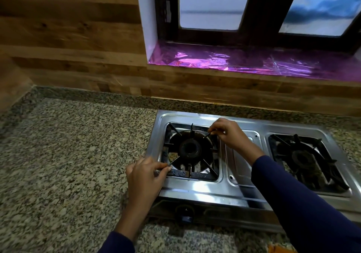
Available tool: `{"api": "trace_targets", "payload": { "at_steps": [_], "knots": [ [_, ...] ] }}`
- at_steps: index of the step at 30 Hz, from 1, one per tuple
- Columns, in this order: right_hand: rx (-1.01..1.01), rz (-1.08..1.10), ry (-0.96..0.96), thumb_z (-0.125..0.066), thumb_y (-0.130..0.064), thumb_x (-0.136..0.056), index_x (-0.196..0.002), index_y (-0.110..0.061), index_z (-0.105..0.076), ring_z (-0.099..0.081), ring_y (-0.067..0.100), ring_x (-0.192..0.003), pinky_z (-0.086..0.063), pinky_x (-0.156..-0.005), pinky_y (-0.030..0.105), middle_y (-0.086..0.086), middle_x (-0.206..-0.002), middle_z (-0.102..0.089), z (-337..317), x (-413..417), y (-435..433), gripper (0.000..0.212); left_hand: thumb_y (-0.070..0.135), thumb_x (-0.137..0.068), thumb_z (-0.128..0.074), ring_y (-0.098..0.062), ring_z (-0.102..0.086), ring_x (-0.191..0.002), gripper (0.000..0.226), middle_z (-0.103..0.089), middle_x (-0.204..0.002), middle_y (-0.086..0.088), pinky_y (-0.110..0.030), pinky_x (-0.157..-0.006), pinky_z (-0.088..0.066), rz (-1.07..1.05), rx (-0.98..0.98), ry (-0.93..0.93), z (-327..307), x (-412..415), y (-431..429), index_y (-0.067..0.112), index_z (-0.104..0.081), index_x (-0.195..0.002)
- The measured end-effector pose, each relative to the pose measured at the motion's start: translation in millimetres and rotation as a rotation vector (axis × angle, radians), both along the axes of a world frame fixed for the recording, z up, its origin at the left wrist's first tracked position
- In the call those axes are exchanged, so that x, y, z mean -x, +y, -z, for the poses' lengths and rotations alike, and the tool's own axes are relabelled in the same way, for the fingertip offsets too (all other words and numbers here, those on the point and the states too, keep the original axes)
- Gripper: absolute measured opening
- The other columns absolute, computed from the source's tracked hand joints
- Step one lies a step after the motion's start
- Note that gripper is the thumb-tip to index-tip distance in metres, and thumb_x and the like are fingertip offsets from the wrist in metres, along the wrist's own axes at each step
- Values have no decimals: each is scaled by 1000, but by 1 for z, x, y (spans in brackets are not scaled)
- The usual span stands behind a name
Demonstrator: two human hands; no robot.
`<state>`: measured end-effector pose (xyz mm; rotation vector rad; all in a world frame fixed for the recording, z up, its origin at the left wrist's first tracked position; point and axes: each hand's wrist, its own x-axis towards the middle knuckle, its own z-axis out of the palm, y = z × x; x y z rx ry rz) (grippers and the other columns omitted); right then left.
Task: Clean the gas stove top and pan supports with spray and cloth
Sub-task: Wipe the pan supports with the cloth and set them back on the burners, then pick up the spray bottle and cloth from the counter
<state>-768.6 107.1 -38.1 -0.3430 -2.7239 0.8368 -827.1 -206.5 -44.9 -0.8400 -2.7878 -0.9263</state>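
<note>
Head camera, looking down at a two-burner stainless steel gas stove (pixel 242 190) that sits on a speckled granite tabletop (pixel 68 155), below a wood-panelled wall and a window sill lined with shiny purple foil (pixel 244 61).

The left hand (pixel 145 176) pinches the near-left prong of the left pan support (pixel 192 152), a black square frame around the left burner (pixel 190 148). The right hand (pixel 227 133), in a dark blue sleeve, pinches the far-right prong of the same support. Each grip is narrow, thumb and fingertips closed on a thin metal prong at opposite corners. The support seems to sit in its recess or just above it; which one cannot be told. The right pan support (pixel 306 162) rests untouched over its burner. No spray bottle and no clear cloth are in view; only an orange scrap (pixel 279 249) shows at the bottom edge, too little to identify.

Likely risks: a pinch on thin, possibly greasy prongs is weak, so the support could slip or tilt, drop onto the burner or scratch the steel top. Uneven lifting could catch a corner in the recess. Set on the tabletop, soot may smear the granite.

No brand, label or writing can be read anywhere; the stove's front edge and knob (pixel 185 211) are dark and blurred.
</note>
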Motion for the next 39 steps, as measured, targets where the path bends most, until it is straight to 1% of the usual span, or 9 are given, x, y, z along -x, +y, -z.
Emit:
{"api": "trace_targets", "payload": {
  "at_steps": [6, 11, 13, 20, 23, 26, 30, 34, 39],
  "knots": [
    [14, 40, 15, -71, 6, -81, -91, -10, -76, -61, 15, -84, -40, -72, 6, 0, -89, -64, 1, 2, -2, 19, 39, -75, -81, -9, -59, -77, 8, -62, -72, 15, -33, -78, -30, 1, -20, -10, 0, 5, 1, 35, -77, -81],
    [-6, 90, -6, -72, 4, -80, -89, -10, -77, -64, 24, -88, -53, -80, 36, 7, -90, -68, 3, 4, -3, 17, 41, -75, -80, -10, -59, -79, 9, -64, -73, 15, -33, -78, -27, 18, 36, -15, -1, 14, 9, 34, -77, -80],
    [24, 116, 7, -73, 6, -78, -87, -10, -77, -65, 24, -86, -54, -81, 42, 7, -88, -68, 6, 2, -5, 18, 40, -74, -81, -11, -60, -79, 9, -64, -73, 14, -34, -79, -28, 24, 42, -10, 1, 14, 9, 33, -77, -80],
    [71, 210, 13, -67, 10, -78, -92, -11, -78, -67, 23, -88, -55, -84, 41, 7, -91, -71, 10, 3, -14, 28, 43, -75, -79, -12, -60, -82, 10, -64, -74, 14, -37, -81, -33, 29, 80, -10, 4, 17, 8, 35, -77, -81],
    [146, 228, -54, -57, 15, -80, -113, -8, -72, -66, 24, -105, -52, -95, 35, 11, -111, -70, 3, -2, -24, 44, 42, -77, -78, -14, -60, -86, 11, -65, -77, 13, -36, -81, -32, 26, 109, -8, 1, 13, 9, 34, -77, -85],
    [257, 243, 5, -62, 2, -89, -130, -12, -61, -59, 18, -118, -47, -103, 31, 5, -128, -64, -6, -25, -40, 44, 38, -78, -77, -17, -59, -89, 24, -62, -84, 10, -35, -80, -31, 36, 113, 39, -3, 3, 12, 32, -74, -100],
    [408, 400, 238, -62, -3, -92, -123, -13, -64, -63, 4, -107, -48, -94, 16, -6, -118, -66, -14, -90, -74, 33, 33, -79, -77, -18, -57, -96, 41, -59, -97, 7, -38, -80, -42, 258, 4, 96, -11, -20, 31, 27, -67, -118],
    [540, 702, 434, -62, -1, -92, -106, -19, -70, -68, 7, -97, -53, -84, 19, -3, -104, -73, 5, -171, -118, 24, 27, -81, -70, -19, -58, -92, 32, -59, -96, 6, -36, -77, -48, 638, -144, 77, -12, -61, 60, 23, -67, -113],
    [611, 1101, 415, -59, -3, -95, -99, -20, -73, -69, 7, -83, -56, -69, 23, -2, -91, -74, 37, -270, -166, 22, 31, -86, -65, -2, -58, -91, 24, -60, -97, 11, -16, -77, -45, 1068, -137, -207, 6, -130, 83, 27, -68, -110]
  ]
}}
